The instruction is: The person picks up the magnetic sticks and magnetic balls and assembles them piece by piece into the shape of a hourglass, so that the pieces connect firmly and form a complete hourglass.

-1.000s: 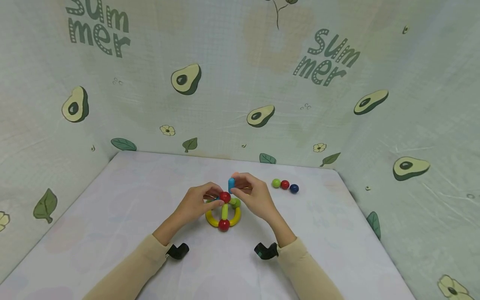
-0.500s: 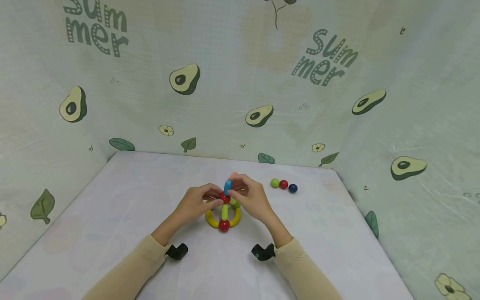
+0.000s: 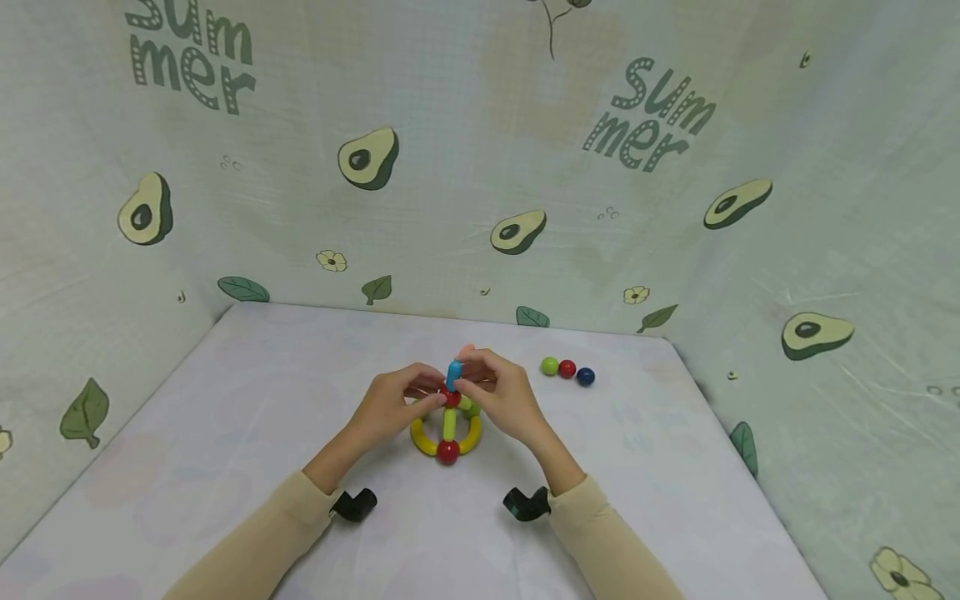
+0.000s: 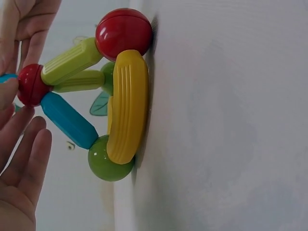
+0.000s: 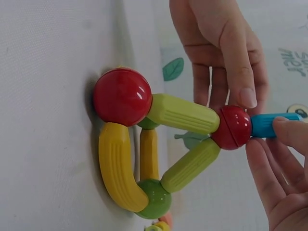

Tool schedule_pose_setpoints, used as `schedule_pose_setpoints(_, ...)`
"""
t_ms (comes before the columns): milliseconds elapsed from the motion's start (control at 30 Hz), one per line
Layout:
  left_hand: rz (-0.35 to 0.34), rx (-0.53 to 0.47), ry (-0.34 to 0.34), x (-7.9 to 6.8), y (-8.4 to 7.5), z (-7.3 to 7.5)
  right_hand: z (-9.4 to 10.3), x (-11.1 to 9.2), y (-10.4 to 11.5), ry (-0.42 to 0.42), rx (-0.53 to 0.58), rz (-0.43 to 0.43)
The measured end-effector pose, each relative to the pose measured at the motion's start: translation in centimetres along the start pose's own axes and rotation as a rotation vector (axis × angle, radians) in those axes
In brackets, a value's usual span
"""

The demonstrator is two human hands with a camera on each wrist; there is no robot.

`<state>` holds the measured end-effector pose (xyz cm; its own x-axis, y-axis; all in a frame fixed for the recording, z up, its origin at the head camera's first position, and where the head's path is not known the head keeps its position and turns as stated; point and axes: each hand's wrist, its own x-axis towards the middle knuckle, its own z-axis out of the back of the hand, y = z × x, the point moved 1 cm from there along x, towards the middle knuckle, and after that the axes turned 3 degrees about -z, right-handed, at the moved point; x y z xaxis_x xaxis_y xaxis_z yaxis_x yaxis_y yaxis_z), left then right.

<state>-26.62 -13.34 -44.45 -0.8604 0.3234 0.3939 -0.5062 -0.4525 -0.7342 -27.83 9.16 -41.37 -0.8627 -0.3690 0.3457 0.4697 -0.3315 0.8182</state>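
A pyramid-like frame of toy sticks and balls stands on the table. Its base has curved yellow sticks [image 4: 129, 108], a red ball [image 3: 447, 452] and green balls [image 5: 155, 198]. Light-green sticks [image 5: 185, 113] and a dark-blue-green stick [image 4: 70, 120] slope up to a red top ball [image 5: 233, 127]. My left hand [image 3: 396, 407] holds that top ball between thumb and fingers. My right hand [image 3: 504, 397] pinches a short blue stick [image 3: 453, 374], which stands nearly upright with its lower end against the top ball.
A green ball [image 3: 550, 367], a red ball [image 3: 567, 368] and a dark blue ball [image 3: 586, 377] lie in a row at the back right. Something peach-coloured [image 3: 467, 348] shows behind my right hand, mostly hidden. A printed cloth backdrop [image 3: 442, 200] rises behind the table.
The right hand has moved slightly left and down, bringing the blue stick from above the top red ball onto it. In the last half second little has moved.
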Motion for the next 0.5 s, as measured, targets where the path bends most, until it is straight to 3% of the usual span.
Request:
schedule_pose_setpoints(200,-0.036,-0.02,-0.077,0.1,-0.5,0.2,-0.4,0.0,0.0,-0.015,0.021,-0.025)
schedule_pose_setpoints(500,-0.079,-0.005,-0.111,0.1,-1.0,0.3,-0.9,-0.4,1.6,-0.02,0.035,-0.055)
